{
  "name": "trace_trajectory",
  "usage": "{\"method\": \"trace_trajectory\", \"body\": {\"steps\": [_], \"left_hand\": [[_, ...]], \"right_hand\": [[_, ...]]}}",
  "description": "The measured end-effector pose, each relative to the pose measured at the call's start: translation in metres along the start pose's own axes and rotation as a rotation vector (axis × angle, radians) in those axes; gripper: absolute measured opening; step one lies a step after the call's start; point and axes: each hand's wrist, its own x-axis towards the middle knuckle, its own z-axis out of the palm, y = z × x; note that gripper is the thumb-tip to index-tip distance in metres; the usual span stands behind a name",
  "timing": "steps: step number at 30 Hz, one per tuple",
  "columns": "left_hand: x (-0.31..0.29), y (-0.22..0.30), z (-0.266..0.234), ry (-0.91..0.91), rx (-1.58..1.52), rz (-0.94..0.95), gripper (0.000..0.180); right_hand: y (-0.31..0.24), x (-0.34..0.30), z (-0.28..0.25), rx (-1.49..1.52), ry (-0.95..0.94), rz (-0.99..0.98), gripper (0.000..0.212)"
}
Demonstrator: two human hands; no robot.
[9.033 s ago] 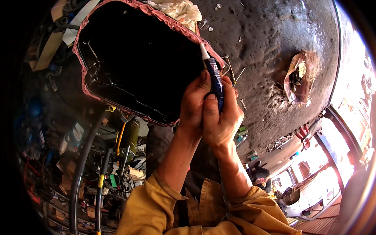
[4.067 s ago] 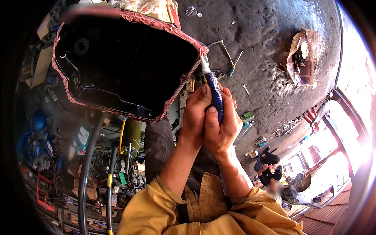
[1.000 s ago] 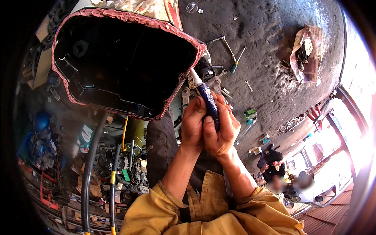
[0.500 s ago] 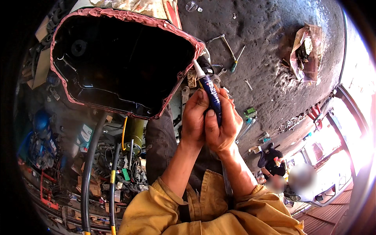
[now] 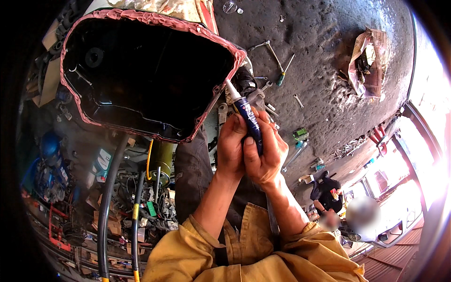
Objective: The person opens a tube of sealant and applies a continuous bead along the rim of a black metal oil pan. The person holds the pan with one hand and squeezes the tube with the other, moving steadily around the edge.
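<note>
Both hands are closed around a dark blue sealant tube (image 5: 249, 117) with a white tapered nozzle. My left hand (image 5: 231, 145) grips it from the left, thumb along its side, and my right hand (image 5: 266, 152) wraps it from the right. The nozzle tip rests at or very close to the right rim of a black oil pan (image 5: 141, 70), tilted with its hollow facing me. Pink sealant (image 5: 155, 19) lies thick along the top and upper right of the rim; a thinner pink line follows the left and lower edges.
Right of the pan, a screwdriver (image 5: 285, 70), a small wrench (image 5: 298, 101) and other tools lie on the dark floor. An open cardboard box (image 5: 371, 63) stands farther right. Black bars (image 5: 110, 207) rise at lower left before cluttered parts. Another person (image 5: 327, 192) is at lower right.
The tube and both hands have shifted slightly left and down, so the nozzle tip has travelled down along the pan's right rim. The pan has stayed in place.
</note>
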Motion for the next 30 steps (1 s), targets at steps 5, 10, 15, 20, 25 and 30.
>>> {"method": "trace_trajectory", "body": {"steps": [5, 10, 15, 20, 25, 30], "left_hand": [[-0.007, -0.006, -0.006, -0.037, -0.088, 0.023, 0.039], [0.003, 0.002, 0.015, -0.022, -0.022, -0.015, 0.039], [0.026, 0.012, 0.032, -0.053, 0.041, 0.002, 0.037], [0.037, 0.018, 0.034, -0.085, 0.035, 0.006, 0.037], [0.042, 0.017, 0.032, -0.101, -0.014, -0.019, 0.036], [0.042, 0.016, 0.031, -0.105, -0.045, -0.044, 0.035]], "right_hand": [[-0.002, -0.006, -0.005, 0.019, -0.111, 0.047, 0.038], [-0.002, 0.006, -0.010, 0.038, -0.029, 0.024, 0.040], [0.000, 0.028, -0.009, 0.087, 0.034, 0.033, 0.041], [-0.007, 0.041, -0.008, 0.111, 0.045, 0.077, 0.041], [-0.005, 0.042, -0.006, 0.094, 0.060, 0.074, 0.042], [-0.006, 0.040, -0.007, 0.082, 0.062, 0.123, 0.042]]}}
